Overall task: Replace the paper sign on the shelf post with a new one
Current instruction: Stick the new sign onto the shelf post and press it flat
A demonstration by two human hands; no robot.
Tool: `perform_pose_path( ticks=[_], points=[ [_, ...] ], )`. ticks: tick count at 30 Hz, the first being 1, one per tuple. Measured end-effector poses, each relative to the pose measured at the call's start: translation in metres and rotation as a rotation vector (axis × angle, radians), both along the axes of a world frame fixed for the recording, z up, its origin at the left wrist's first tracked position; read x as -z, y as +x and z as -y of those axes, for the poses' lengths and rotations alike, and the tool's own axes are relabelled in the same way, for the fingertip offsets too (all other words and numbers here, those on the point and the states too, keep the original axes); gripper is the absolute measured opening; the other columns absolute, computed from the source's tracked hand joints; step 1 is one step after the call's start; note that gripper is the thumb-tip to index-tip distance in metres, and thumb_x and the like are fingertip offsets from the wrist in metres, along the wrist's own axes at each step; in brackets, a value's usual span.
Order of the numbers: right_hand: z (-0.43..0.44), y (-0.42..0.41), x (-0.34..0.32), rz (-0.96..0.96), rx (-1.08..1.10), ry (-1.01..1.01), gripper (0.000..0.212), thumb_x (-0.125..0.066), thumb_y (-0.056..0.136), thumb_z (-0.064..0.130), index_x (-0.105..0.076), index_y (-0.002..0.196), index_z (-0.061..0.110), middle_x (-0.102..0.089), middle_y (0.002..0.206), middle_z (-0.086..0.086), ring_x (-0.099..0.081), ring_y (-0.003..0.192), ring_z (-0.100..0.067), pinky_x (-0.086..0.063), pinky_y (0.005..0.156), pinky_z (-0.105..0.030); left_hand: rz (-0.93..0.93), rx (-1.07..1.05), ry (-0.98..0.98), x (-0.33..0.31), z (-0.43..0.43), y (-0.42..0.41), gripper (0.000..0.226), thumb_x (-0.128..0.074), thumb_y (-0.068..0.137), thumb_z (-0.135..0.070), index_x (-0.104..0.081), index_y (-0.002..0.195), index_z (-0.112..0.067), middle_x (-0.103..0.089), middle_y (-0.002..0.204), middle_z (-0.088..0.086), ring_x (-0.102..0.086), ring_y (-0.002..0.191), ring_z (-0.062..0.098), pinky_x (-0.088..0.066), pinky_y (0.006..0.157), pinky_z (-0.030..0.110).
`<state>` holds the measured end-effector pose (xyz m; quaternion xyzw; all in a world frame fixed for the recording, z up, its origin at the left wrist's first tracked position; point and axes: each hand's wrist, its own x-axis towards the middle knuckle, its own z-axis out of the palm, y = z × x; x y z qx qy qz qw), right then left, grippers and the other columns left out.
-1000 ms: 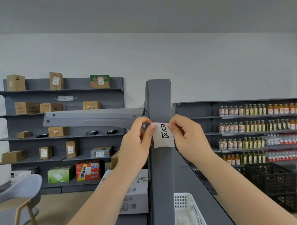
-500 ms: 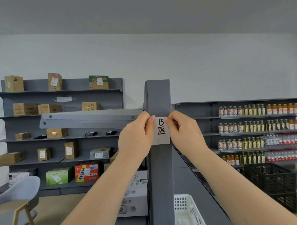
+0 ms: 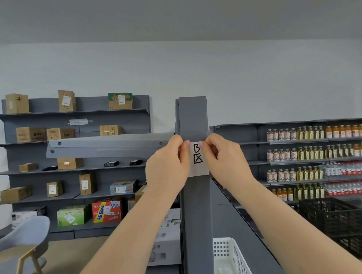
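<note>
The small white paper sign [image 3: 198, 159], hand-lettered in black with a "B" above a boxed character, lies flat against the front face of the upright dark grey metal shelf post [image 3: 196, 208], a little below the post's top end. I pinch its upper left corner with my left hand [image 3: 167, 168], thumb and forefinger closed on the paper's edge, and I pinch the upper right corner the same way with my right hand [image 3: 224, 158]. Both hands touch the post at the sign's sides, and the lower edge of the paper hangs free between them.

A long grey metal shelf bracket [image 3: 106, 144] juts out leftward from the post at the height of my left hand. Just beside the post at the bottom, on the right, stands a white perforated plastic basket [image 3: 226, 254]. Farther right sits a black plastic crate [image 3: 333, 223] on the floor, below grey shelves lined with rows of drink bottles [image 3: 312, 150]. To the far left, grey shelving holds brown cardboard boxes [image 3: 30, 134], and a grey chair with wooden legs [image 3: 21, 245] stands in the near corner.
</note>
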<state>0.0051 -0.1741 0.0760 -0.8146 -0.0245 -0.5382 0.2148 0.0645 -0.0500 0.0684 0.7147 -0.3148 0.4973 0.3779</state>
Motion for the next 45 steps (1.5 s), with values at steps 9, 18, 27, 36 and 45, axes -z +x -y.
perform_pose_path(
  ticks=[9, 18, 27, 36, 45],
  points=[
    [0.001, 0.002, 0.001, 0.033, 0.011, -0.035, 0.029, -0.05, 0.096, 0.03, -0.052, 0.074, 0.01, -0.047, 0.054, 0.0, -0.042, 0.051, -0.021, -0.045, 0.052, -0.041, 0.021, 0.022, -0.023, 0.001, 0.0, 0.004, 0.029, -0.049, 0.096, -0.036, -0.051, 0.077, -0.014, -0.072, 0.072, 0.004, -0.067, 0.057, 0.025, -0.055, 0.044, 0.042],
    [0.002, 0.004, 0.002, 0.058, 0.041, -0.05, 0.029, -0.054, 0.093, 0.028, -0.05, 0.071, 0.009, -0.045, 0.053, 0.0, -0.042, 0.052, -0.023, -0.045, 0.051, -0.041, 0.006, 0.05, -0.043, 0.0, 0.001, 0.005, 0.033, -0.05, 0.094, -0.039, -0.048, 0.071, -0.016, -0.065, 0.059, -0.001, -0.063, 0.052, 0.022, -0.052, 0.045, 0.041],
    [0.011, 0.007, -0.006, -0.003, -0.137, 0.222, 0.046, -0.059, 0.088, 0.044, -0.048, 0.066, 0.005, -0.056, 0.058, -0.012, -0.05, 0.051, -0.023, -0.044, 0.052, -0.037, -0.256, 0.241, -0.084, -0.009, -0.006, 0.004, 0.037, -0.047, 0.088, -0.056, -0.041, 0.065, -0.029, -0.067, 0.069, 0.003, -0.068, 0.065, 0.02, -0.058, 0.055, 0.047],
    [0.023, 0.011, 0.003, -0.073, -0.215, 0.244, 0.038, -0.048, 0.095, 0.04, -0.048, 0.075, 0.007, -0.06, 0.072, -0.026, -0.049, 0.056, -0.027, -0.053, 0.062, -0.05, -0.314, 0.322, -0.136, -0.002, -0.011, 0.007, 0.032, -0.056, 0.093, -0.03, -0.037, 0.07, -0.016, -0.068, 0.072, 0.015, -0.064, 0.053, 0.008, -0.047, 0.039, 0.011],
    [0.024, 0.009, 0.018, -0.119, -0.264, 0.235, 0.024, -0.063, 0.088, 0.033, -0.05, 0.073, 0.018, -0.053, 0.063, -0.014, -0.046, 0.056, -0.017, -0.046, 0.056, -0.036, -0.233, 0.258, -0.033, 0.015, -0.012, 0.002, 0.032, -0.068, 0.085, -0.027, -0.038, 0.079, -0.02, -0.058, 0.069, 0.01, -0.055, 0.058, 0.022, -0.051, 0.056, 0.036]
  ],
)
